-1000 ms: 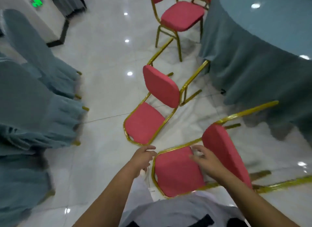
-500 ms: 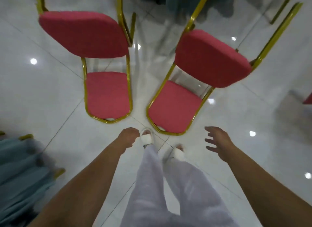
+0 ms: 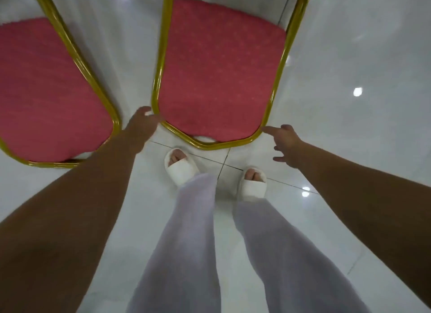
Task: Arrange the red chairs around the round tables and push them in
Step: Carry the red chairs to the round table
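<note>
Two red chairs with gold frames lie tipped on the white floor in front of me. The right red chair (image 3: 219, 75) shows its backrest panel, its gold top rail nearest my feet. My left hand (image 3: 142, 122) reaches to that rail's left corner and touches it; how its fingers lie is hidden. My right hand (image 3: 285, 142) hovers at the rail's right corner with fingers spread, one fingertip at the frame. The left red chair (image 3: 46, 91) lies beside my left forearm, untouched.
My legs in pale trousers and white slippers (image 3: 180, 167) stand just short of the right chair. Glossy white floor tiles (image 3: 349, 56) stretch away to the right. No table shows in this view.
The view has dropped much closer to the two chairs. Both hands have reached forward from mid-air to the corners of the right chair's top rail.
</note>
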Available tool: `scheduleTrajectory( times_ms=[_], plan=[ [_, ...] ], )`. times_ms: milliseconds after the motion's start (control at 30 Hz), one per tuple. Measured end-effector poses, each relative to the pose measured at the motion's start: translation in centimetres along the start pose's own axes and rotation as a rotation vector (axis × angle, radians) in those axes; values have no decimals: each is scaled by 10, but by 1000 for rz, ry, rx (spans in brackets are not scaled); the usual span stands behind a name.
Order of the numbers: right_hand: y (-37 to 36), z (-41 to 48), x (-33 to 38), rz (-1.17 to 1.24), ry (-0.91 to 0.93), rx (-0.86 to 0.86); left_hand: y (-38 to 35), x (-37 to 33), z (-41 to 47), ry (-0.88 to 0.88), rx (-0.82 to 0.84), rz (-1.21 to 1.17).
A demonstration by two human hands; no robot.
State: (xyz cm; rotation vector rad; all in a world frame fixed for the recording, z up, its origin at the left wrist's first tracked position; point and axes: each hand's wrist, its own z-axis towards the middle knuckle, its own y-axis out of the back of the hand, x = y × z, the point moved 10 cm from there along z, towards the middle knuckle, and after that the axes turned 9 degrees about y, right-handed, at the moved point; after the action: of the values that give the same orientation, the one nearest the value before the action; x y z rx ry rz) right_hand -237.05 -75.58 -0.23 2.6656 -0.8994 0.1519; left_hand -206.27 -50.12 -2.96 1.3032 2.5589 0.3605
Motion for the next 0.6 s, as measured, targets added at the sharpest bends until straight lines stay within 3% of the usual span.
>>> scheduleTrajectory(
  times_ms=[167, 333, 467, 600],
  plan=[
    [-19, 106, -18, 202, -10, 16, -11, -21, 99, -22, -86, -85],
    [-40, 145, -23, 338, -7, 136, -24, -25, 134, -9, 32, -214],
    [-17, 106, -31, 333, -39, 136, -29, -14, 98, 8, 86, -195],
    [30, 11, -35, 320, -114, 105, -16, 22, 0, 69, 68, -122]
  ],
)
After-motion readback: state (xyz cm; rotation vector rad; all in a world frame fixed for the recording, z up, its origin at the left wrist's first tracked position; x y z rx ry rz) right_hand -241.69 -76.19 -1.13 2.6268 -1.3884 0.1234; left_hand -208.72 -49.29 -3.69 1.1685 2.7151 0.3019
